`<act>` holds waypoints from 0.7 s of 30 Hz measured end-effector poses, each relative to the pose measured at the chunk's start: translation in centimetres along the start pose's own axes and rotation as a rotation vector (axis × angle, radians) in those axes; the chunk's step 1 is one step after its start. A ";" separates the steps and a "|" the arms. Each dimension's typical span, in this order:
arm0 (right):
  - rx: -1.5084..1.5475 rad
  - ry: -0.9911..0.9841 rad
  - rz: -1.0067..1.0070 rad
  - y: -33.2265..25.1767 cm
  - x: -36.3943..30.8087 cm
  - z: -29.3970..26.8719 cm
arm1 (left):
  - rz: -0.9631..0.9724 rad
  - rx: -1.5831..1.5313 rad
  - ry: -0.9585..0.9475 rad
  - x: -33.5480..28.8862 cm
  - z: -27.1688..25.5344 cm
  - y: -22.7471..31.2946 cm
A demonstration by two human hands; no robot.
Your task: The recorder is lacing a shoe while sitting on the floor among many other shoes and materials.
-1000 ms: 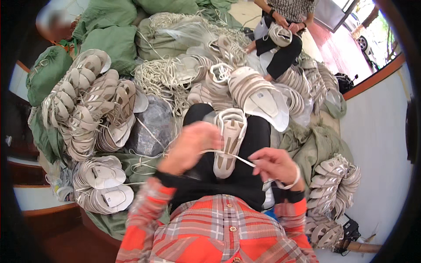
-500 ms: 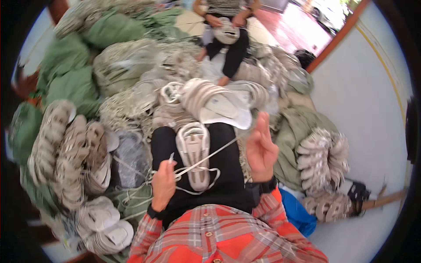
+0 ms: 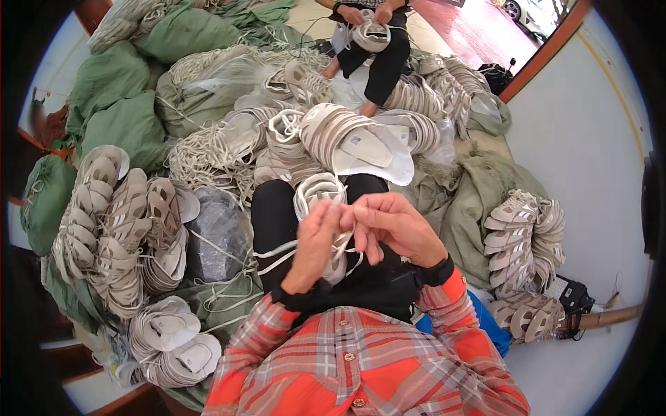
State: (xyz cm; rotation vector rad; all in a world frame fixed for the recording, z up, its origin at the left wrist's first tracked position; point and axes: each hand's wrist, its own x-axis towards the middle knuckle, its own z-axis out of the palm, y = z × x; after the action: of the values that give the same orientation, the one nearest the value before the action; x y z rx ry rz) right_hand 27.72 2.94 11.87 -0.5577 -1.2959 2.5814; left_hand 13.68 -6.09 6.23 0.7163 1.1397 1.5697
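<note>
Two hands meet, in the head view, above the lap of a person in a red plaid shirt. Left hand (image 3: 316, 239): fingers drawn together, pinching a white lace (image 3: 279, 251). Right hand (image 3: 397, 223): thumb and forefinger pressed together on the lace close to the left fingertips, other fingers loosely bent. How the strands cross between them is too blurred to tell. Shoe upper (image 3: 316, 187): lying lengthwise on the black trousers (image 3: 272, 211), its collar toward the far side, its middle largely hidden by the hands. The lap presumably serves as a rest, leaving both hands free for the lace, whose loose lengths trail to the left across the thigh.

Far side, just beyond the knees: a fanned stack of uppers (image 3: 340, 139), apparently nested to save room. To its left lies a heap of loose laces (image 3: 211, 159), probably placed there for easy reach. Left: more nested uppers (image 3: 125, 239) beside a plastic-wrapped bundle (image 3: 220, 232); behind them, green sacks (image 3: 119, 118). Right: another cluster of uppers (image 3: 513, 239) next to olive cloth (image 3: 479, 197). Far centre: a seated co-worker (image 3: 388, 66) holds a similar upper (image 3: 370, 36) above one knee.
</note>
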 end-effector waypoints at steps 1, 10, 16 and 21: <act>0.003 0.080 -0.046 0.7 0.8 -0.2 | -0.078 -0.128 -0.028 0.1 0.3 -0.7; 0.107 0.551 -0.229 3.5 1.3 -0.1 | 0.010 0.144 0.049 -1.4 -1.0 -1.4; -0.100 0.456 -0.180 5.6 1.8 -0.3 | 0.101 0.348 0.003 -2.0 -1.3 -1.8; -0.134 0.443 -0.208 5.4 1.8 -0.4 | 0.191 0.523 -0.068 -2.0 -2.1 -1.2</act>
State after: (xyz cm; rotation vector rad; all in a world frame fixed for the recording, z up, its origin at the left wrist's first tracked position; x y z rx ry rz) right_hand 26.23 0.66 6.87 -0.9041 -1.2931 2.0604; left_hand 12.93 -8.61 4.57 1.2439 1.4844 1.3934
